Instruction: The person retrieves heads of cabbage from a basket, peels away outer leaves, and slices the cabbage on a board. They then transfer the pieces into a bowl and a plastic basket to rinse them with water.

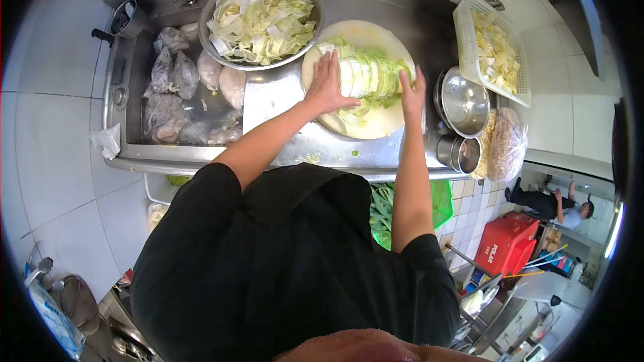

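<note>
A sliced napa cabbage [367, 75] lies on a round pale cutting board [372, 126], its cut pieces still lined up in a row. My left hand [327, 87] rests at the left end of the row, fingers spread and thumb stretched out toward the near side. At the right end, my right hand [413, 94] stands with straight fingers against or just beside the leafy pieces; exact contact there is hard to see. Loose shreds lie along the near side of the row. Behind the board to the left, a large metal bowl [318, 10] is heaped with cut cabbage [261, 20].
Left, a sink [137, 135] holds bagged pale items [184, 75]. At right are a white basket [467, 43] of cut cabbage, metal bowls [465, 104] and a plastic bag [508, 144]. Below sits a green crate [441, 202] of leaves. Another person [547, 206] is far right.
</note>
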`<control>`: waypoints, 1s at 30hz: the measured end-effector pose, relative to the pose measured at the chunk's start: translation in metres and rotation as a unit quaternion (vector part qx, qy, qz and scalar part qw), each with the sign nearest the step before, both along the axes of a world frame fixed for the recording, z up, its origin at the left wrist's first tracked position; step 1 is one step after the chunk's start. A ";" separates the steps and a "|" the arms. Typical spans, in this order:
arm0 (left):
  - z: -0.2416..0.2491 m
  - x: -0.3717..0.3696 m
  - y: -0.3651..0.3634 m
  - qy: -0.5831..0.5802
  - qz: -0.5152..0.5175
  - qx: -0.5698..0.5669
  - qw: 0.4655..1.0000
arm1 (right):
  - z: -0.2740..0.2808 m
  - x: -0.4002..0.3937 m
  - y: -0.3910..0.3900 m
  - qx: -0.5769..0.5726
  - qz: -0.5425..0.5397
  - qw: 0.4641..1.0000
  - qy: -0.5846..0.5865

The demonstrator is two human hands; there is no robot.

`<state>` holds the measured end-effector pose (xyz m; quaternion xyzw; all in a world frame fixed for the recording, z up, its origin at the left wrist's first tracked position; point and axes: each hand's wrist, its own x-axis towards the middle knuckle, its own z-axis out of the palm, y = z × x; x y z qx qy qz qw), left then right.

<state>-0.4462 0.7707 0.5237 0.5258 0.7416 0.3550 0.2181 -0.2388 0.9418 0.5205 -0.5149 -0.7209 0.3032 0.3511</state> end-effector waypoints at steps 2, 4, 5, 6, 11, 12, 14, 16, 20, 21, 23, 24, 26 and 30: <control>-0.002 0.003 0.005 -0.025 0.009 0.036 0.999 | -0.005 -0.032 -0.002 -0.019 0.034 0.998 -0.058; -0.006 0.008 0.008 -0.073 0.037 0.108 0.991 | 0.005 -0.049 -0.009 -0.092 0.003 0.995 -0.043; -0.008 0.009 0.010 -0.104 0.043 0.139 0.984 | 0.009 -0.054 -0.011 -0.128 -0.014 0.991 -0.036; -0.008 0.008 0.013 -0.135 0.049 0.170 0.975 | 0.003 -0.051 -0.008 -0.151 -0.012 0.988 -0.007; 0.007 -0.002 0.032 -0.196 0.014 0.200 0.960 | 0.018 -0.044 -0.025 -0.256 -0.040 0.939 0.227; 0.010 -0.003 0.034 -0.211 0.007 0.209 0.955 | 0.022 -0.045 -0.030 -0.266 -0.064 0.924 0.266; 0.028 -0.005 0.033 -0.228 -0.008 0.219 0.949 | 0.043 -0.049 -0.038 -0.274 -0.065 0.911 0.301; 0.051 -0.017 0.030 -0.222 -0.012 0.234 0.947 | 0.062 -0.056 -0.039 -0.270 -0.053 0.902 0.334; 0.078 -0.063 0.026 -0.186 0.011 0.257 0.948 | 0.099 -0.102 -0.033 -0.216 -0.008 0.930 0.297; 0.087 -0.086 0.021 -0.189 0.013 0.255 0.948 | 0.109 -0.121 -0.033 -0.209 0.013 0.939 0.273; 0.084 -0.134 0.012 -0.220 0.013 0.265 0.939 | 0.103 -0.161 -0.025 -0.140 0.026 0.971 0.193; 0.078 -0.159 0.007 -0.247 0.011 0.276 0.929 | 0.106 -0.182 -0.029 -0.111 0.028 0.982 0.148; 0.093 -0.200 -0.012 -0.400 0.029 0.201 0.894 | 0.125 -0.226 -0.042 -0.085 0.038 0.993 0.068; 0.091 -0.260 -0.034 -0.332 0.131 0.069 0.932 | 0.119 -0.287 -0.035 -0.061 0.155 0.985 -0.053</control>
